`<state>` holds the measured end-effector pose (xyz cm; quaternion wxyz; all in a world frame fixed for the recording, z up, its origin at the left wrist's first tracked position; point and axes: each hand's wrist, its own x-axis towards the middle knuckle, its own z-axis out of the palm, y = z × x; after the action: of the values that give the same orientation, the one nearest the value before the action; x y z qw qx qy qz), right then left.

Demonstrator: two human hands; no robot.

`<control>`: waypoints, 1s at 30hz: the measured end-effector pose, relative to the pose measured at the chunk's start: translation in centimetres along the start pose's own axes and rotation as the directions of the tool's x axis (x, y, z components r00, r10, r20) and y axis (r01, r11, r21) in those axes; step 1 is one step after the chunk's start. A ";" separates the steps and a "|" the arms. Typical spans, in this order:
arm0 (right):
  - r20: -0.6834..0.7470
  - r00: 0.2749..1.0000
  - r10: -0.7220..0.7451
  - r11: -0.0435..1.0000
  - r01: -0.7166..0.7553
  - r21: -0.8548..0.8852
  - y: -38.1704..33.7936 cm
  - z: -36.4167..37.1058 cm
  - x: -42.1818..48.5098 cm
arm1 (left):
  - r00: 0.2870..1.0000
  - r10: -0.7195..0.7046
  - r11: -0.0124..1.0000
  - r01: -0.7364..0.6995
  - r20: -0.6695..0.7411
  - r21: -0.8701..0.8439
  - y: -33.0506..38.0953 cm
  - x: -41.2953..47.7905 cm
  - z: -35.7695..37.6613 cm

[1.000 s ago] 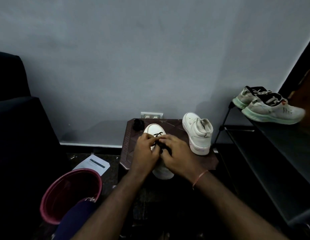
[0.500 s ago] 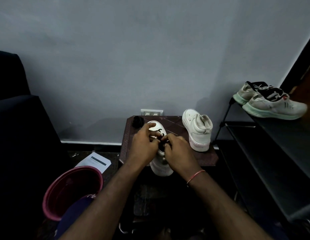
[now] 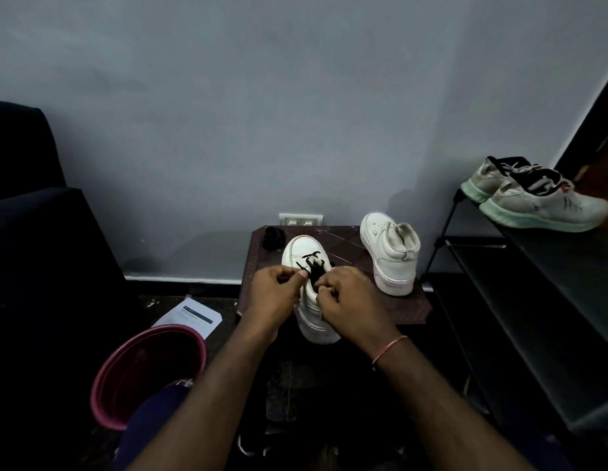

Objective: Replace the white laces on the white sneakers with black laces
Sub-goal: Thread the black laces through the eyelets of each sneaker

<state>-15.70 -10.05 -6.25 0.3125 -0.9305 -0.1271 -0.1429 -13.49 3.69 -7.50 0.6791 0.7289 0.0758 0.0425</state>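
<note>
Left hand (image 3: 273, 294) has slid heelward; it and right hand (image 3: 350, 300) pinch black lace (image 3: 311, 266) over sneaker (image 3: 304, 248) overhanging table (image 3: 408, 307) edge

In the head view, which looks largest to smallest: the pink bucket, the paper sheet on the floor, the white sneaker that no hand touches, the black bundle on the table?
1. pink bucket, also nearest the camera
2. untouched white sneaker
3. paper sheet, not far behind the sneaker
4. black bundle
</note>
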 end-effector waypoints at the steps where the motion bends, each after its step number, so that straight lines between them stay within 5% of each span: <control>1: -0.054 0.998 0.036 0.997 -0.032 0.064 0.0 0.0 0.2 | 1.000 0.020 1.000 -0.020 -0.011 0.017 0.1 0.2 0.1; 6: -0.162 0.960 0.228 0.961 -0.196 0.194 0.7 -0.2 2.3 | 0.990 0.140 0.958 -0.131 -0.017 0.256 1.0 0.9 0.9; 10: 0.029 0.973 0.229 0.971 -0.231 0.062 0.6 0.1 4.1 | 0.945 0.325 0.751 -0.284 0.040 0.596 1.8 0.9 0.8; 14: -0.045 0.972 0.233 0.968 -0.227 0.107 0.4 0.7 4.5 | 0.927 0.334 0.608 -0.351 0.171 0.712 2.3 1.0 0.1; 18: -0.160 0.953 0.257 0.946 -0.215 0.242 0.0 1.2 4.7 | 0.940 0.317 0.674 -0.315 0.123 0.669 2.7 1.4 0.2; 23: -0.118 0.961 0.249 0.935 -0.207 0.287 -0.6 1.1 4.5 | 1.000 0.001 0.939 0.001 -0.006 0.345 1.0 2.8 1.8; 30: -0.042 0.998 0.054 0.997 -0.051 0.066 -0.7 0.8 0.4 | 0.999 -0.039 0.947 0.036 0.003 0.319 0.8 3.3 2.3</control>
<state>-15.46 -8.95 -6.31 0.3490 -0.9194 -0.1005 -0.1508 -9.83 1.96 -7.05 0.5534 0.8277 0.0926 0.0135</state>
